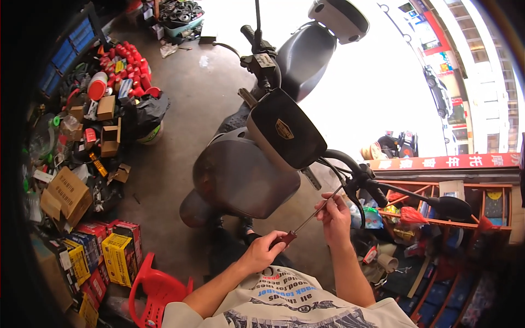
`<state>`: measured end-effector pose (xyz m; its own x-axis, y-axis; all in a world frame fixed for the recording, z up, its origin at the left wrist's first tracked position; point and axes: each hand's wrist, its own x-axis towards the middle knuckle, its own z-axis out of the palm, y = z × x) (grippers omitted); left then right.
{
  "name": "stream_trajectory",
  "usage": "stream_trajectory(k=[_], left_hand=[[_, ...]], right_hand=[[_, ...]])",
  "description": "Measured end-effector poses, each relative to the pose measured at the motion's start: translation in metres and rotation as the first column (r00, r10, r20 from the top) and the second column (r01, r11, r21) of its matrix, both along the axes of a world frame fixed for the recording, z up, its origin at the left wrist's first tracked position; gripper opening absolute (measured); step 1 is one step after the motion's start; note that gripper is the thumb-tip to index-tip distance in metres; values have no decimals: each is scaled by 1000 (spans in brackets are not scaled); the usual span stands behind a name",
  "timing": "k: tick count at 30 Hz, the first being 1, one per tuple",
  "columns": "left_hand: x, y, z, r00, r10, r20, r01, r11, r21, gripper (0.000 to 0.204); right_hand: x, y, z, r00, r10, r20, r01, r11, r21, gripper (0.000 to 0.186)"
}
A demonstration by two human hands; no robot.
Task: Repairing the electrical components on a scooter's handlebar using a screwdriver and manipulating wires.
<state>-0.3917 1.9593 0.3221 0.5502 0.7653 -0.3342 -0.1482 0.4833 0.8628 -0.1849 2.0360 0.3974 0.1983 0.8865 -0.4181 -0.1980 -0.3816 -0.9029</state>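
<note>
A long screwdriver (307, 221) slants up and to the right in front of my body. My left hand (265, 250) is closed around its dark red handle. Higher up, my right hand (333, 214) pinches the thin shaft between thumb and fingers. The shaft's upper end points toward the handlebar grip and brake lever area (361, 180) of a dark electric scooter; whether the tip touches anything I cannot tell. The scooter's black front panel (285, 130) and rounded grey front fairing (246, 175) face me. A black mirror (451, 208) extends right of the handlebar.
A red plastic chair (146, 290) stands at lower left, beside stacked boxes (119, 251). Cartons (68, 191) and red-topped bottles (128, 63) crowd the left side. An orange-framed shelf (486, 203) with parts is at right. The scooter's seat (306, 57) lies behind its handlebar.
</note>
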Motion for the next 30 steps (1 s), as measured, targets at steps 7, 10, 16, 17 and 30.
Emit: stream_trajectory(k=[7, 10, 16, 17, 30], left_hand=[[-6, 9, -2, 999, -17, 40, 16, 1000, 7, 28], [-5, 11, -4, 998, -46, 53, 46, 999, -8, 29], [-2, 11, -6, 989, -89, 114, 96, 994, -55, 30], [-1, 10, -6, 985, -88, 147, 101, 991, -83, 30], [4, 6, -3, 957, -115, 266, 169, 967, -192, 33]], right_hand=[[-7, 1, 5, 997, -61, 40, 61, 998, 1, 17], [-6, 1, 5, 997, -67, 50, 67, 998, -1, 17], [-7, 1, 8, 996, -70, 61, 71, 998, -4, 17], [-7, 1, 8, 995, -72, 71, 73, 997, -3, 17], [-2, 0, 8, 989, -76, 124, 78, 997, -17, 18]])
